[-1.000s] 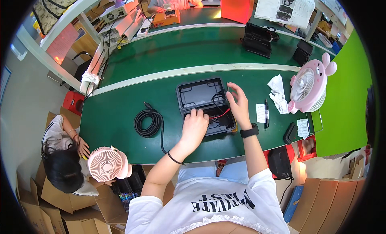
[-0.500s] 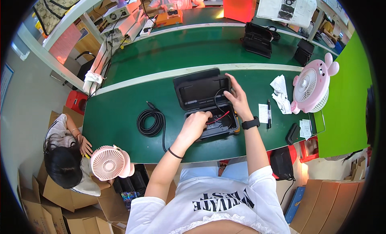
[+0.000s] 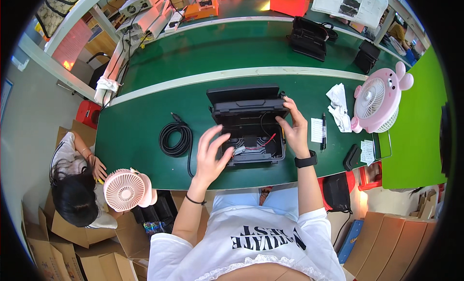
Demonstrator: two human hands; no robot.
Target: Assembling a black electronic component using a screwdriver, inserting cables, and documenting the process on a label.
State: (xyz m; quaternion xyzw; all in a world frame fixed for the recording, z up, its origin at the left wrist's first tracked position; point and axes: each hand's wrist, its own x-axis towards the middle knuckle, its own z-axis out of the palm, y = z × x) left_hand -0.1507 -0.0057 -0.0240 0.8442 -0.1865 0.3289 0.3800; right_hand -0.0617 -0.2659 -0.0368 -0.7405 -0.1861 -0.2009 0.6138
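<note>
In front of me on the green table stands a black plastic case (image 3: 256, 159) with its hinged lid (image 3: 251, 106) partly raised and leaning over the inside. My right hand (image 3: 297, 136) grips the lid's right end, thumb on the inner side and fingers behind. At the case's left side my left hand (image 3: 211, 155) hovers with fingers spread, holding nothing. Inside the case lie a thin red wire (image 3: 269, 139) and a small pale connector (image 3: 239, 150). A thin black wire runs up toward the lid. To the left lies a coiled black cable (image 3: 176, 139).
A pink fan (image 3: 375, 100), white cloth (image 3: 339, 109), paper slip (image 3: 317, 132) and pen (image 3: 324, 131) are on the right. Another pink fan (image 3: 124, 190) stands at the table's left front, beside a co-worker (image 3: 75, 199). Beyond the white rail (image 3: 232, 78) sits another open black case (image 3: 308, 39).
My left hand has come out of the case to its left side, and its fingers have opened. The lid has tilted forward, with my right hand on its end.
</note>
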